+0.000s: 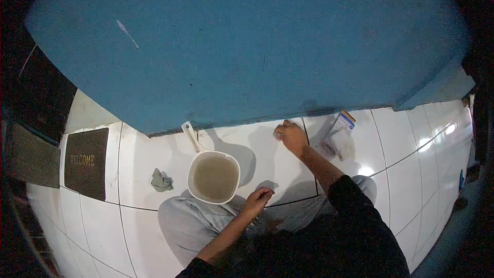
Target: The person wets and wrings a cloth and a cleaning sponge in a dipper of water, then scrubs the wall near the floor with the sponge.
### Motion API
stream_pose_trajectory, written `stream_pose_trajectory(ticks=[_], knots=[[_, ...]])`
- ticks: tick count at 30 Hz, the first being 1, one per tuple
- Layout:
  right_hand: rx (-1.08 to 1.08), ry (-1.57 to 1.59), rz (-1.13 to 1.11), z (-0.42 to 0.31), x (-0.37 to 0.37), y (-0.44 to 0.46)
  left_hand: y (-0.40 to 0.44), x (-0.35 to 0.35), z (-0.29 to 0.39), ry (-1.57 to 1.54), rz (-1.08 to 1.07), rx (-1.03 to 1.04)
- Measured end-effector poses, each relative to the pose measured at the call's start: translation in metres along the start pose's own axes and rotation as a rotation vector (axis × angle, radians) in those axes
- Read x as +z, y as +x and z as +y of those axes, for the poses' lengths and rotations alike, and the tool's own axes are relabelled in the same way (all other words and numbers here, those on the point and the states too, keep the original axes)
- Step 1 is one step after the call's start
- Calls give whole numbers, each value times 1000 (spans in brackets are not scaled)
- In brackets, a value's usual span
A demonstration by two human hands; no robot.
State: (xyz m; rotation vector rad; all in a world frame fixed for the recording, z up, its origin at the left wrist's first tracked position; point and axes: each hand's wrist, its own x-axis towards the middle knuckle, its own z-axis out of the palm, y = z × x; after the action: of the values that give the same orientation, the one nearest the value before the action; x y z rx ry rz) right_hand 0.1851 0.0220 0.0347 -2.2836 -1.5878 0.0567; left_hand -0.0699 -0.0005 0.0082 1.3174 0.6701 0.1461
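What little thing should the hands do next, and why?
Perhaps slide the right hand a little along the white tile, because it is stretched out near the smudgy foot of the blue wall. The left hand could wait near the dipper. I can't tell whether the right fingers hold anything.

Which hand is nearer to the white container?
Left. The left hand is close to the container, at its lower right; the right hand is farther, near the blue wall.
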Motion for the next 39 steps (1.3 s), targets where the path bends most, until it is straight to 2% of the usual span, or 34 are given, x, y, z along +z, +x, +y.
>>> stream_pose_trajectory(ticks=[1, 3, 4, 5, 8, 10, 13, 15, 17, 19, 22, 24, 27, 28, 29, 32, 34, 36, 38, 39], knots=[[0, 4, -3, 7, 3, 6, -2, 1, 4, 0, 3, -4], [67, -92, 186, 13, 2, 22, -5, 0, 12, -20, 18, 22], [161, -98, 138, 7, -5, 25, -5, 0, 10, -20, 18, 24], [159, -101, 141, 6, -6, 24, -3, -1, 8, -34, 13, 18], [54, -224, 161, 11, -3, 2, -4, 1, 14, -20, 19, 36], [140, 102, 22, 15, -6, -23, -5, 2, 12, 0, 36, 46], [95, 64, -48, 13, -19, -37, -4, 4, 13, -53, -21, 6], [143, 22, -41, 8, -23, -29, -5, 3, 19, 21, -13, -66], [189, -23, 78, 13, -23, -10, -4, 1, 17, -1, -40, -72], [238, 41, 63, 28, -7, 9, -6, -2, 20, -19, -56, -77], [248, -139, 158, 29, -6, 16, -8, -2, 26, -13, -30, -130], [209, -110, 11, 30, -12, 8, -5, -2, 17, -8, -19, -12], [106, 2, -10, 30, -22, -24, -8, -1, 21, 31, 16, 14], [182, 10, -117, 29, -26, -30, -7, -1, 19, 27, 12, 11], [187, 6, -120, 28, -30, -31, -6, -2, 16, 7, -38, -7], [181, -79, -62, 24, -30, -22, 0, 0, 6, 19, -71, -14], [187, -97, 56, 37, -17, -4, -2, 0, 12, 58, -62, -5], [274, -4, 151, 39, -4, 10, -7, -1, 27, -12, -76, -174], [354, 86, 243, 39, -4, 10, -5, 0, 15, -12, -45, -93], [340, 42, 138, 41, -5, 5, -4, 0, 12, -10, -13, -12]])
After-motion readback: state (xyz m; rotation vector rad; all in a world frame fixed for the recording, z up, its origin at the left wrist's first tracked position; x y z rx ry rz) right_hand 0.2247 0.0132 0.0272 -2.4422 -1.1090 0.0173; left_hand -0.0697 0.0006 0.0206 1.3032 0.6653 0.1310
